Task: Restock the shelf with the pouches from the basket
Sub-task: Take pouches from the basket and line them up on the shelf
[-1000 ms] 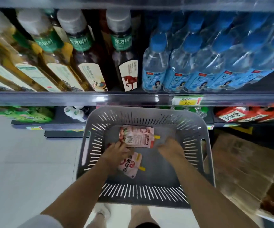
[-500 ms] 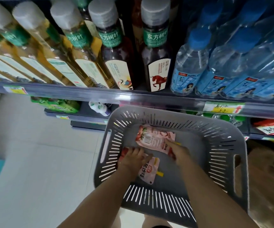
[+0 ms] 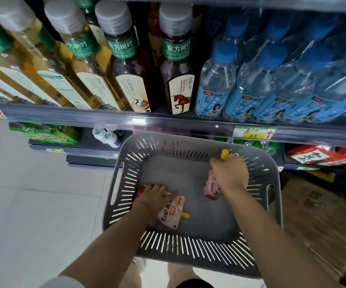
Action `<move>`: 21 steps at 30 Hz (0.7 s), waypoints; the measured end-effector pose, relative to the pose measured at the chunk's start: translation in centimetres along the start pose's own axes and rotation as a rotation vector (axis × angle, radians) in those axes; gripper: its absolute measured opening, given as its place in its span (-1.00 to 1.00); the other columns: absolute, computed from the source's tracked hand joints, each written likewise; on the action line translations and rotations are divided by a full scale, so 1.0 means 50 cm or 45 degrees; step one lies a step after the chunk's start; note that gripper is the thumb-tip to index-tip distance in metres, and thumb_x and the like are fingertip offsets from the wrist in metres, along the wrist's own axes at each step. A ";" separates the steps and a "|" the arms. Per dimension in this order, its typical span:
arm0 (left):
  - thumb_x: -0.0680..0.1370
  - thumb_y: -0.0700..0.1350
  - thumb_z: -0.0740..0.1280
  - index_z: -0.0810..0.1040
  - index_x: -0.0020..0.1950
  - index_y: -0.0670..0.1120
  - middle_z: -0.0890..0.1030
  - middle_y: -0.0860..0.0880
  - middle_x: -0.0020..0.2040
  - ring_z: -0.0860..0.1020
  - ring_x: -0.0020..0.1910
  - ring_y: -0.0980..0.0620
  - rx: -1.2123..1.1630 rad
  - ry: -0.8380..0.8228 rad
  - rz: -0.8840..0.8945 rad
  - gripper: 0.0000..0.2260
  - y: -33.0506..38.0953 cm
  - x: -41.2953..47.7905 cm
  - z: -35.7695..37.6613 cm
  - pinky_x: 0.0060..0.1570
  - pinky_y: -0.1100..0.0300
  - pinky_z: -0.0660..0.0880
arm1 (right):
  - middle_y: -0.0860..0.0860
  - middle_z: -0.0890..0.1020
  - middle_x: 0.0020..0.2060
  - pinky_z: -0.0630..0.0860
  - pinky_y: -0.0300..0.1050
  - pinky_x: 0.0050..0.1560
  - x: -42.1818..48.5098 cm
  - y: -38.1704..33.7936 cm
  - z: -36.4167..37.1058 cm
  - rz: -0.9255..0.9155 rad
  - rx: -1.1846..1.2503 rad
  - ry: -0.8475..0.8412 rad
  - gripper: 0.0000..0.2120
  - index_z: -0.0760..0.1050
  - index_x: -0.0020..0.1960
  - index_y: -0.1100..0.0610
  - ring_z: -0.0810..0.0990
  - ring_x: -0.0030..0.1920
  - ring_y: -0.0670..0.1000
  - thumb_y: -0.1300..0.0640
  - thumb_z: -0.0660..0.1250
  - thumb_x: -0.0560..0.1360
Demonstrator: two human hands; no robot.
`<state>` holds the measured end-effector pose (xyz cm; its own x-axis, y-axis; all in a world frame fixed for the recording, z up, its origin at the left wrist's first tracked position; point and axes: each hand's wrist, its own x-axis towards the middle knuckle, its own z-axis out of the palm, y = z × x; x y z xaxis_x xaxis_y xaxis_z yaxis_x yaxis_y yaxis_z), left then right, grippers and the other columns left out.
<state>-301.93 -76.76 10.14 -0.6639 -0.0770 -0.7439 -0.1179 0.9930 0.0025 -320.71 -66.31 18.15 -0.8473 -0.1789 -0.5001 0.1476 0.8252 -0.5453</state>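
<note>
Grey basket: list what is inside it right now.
Inside the grey basket: one pouch on the floor under the left hand, a second pouch gripped by the right hand. Anything beneath the hands is hidden.

Grey basket (image 3: pixel 190 249) below the drinks shelf (image 3: pixel 168 119). Right hand (image 3: pixel 229 175) grips a pink pouch (image 3: pixel 210 187), yellow cap up. Left hand (image 3: pixel 154 197) lies on a second pouch (image 3: pixel 171 213) on the basket floor.
</note>
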 end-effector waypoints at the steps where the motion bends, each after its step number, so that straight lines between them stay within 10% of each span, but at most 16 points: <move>1: 0.38 0.03 0.49 -0.21 0.55 0.12 0.11 -0.20 0.48 0.14 0.44 -0.23 -0.013 -0.007 0.000 0.01 -0.002 0.000 -0.002 0.40 -0.17 0.13 | 0.10 0.64 -0.37 0.36 -0.18 -0.39 0.003 0.007 -0.010 -0.013 -0.090 -0.023 -0.82 0.59 -0.25 0.24 0.61 -0.31 0.16 0.12 0.32 0.39; 6: 0.36 0.00 0.52 -0.21 0.55 0.12 0.09 -0.20 0.50 0.16 0.44 -0.26 -0.061 -0.042 -0.022 0.04 -0.002 -0.004 -0.004 0.40 -0.18 0.13 | 0.16 0.65 -0.29 0.42 -0.14 -0.33 0.034 0.039 0.014 -0.019 -0.287 -0.123 -0.83 0.56 -0.20 0.26 0.63 -0.23 0.20 0.16 0.28 0.43; 11: 0.34 0.00 0.54 -0.22 0.53 0.17 0.06 -0.20 0.51 0.15 0.44 -0.29 -0.116 -0.056 -0.047 0.07 -0.002 0.000 -0.001 0.41 -0.24 0.12 | 0.12 0.65 -0.28 0.46 -0.12 -0.19 0.024 0.024 0.062 -0.255 -0.366 -0.240 -0.47 0.61 -0.31 0.14 0.60 -0.20 0.14 -0.25 0.19 0.54; 15: 0.31 0.05 0.56 -0.23 0.53 0.19 0.05 -0.21 0.51 0.14 0.44 -0.29 -0.131 -0.054 -0.051 0.10 -0.005 0.007 0.006 0.41 -0.24 0.10 | 0.06 0.66 -0.04 0.47 -0.09 -0.01 0.005 0.062 0.078 -0.465 -0.478 -0.122 -0.49 0.64 -0.03 0.11 0.59 0.03 0.08 -0.34 0.34 0.39; 21: 0.29 0.05 0.57 -0.23 0.54 0.17 0.04 -0.23 0.51 0.12 0.45 -0.30 -0.098 -0.055 -0.043 0.12 -0.004 0.001 -0.001 0.41 -0.27 0.09 | 0.20 0.20 0.45 0.21 0.25 0.39 0.014 0.141 0.096 -0.233 -0.614 -0.025 0.14 0.06 0.49 0.10 0.20 0.44 0.25 -0.21 0.60 0.12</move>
<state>-301.99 -76.95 10.14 -0.6266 -0.1044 -0.7723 -0.1971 0.9800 0.0274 -317.81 -63.20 10.71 -0.8266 -0.3500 -0.4407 -0.2584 0.9317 -0.2552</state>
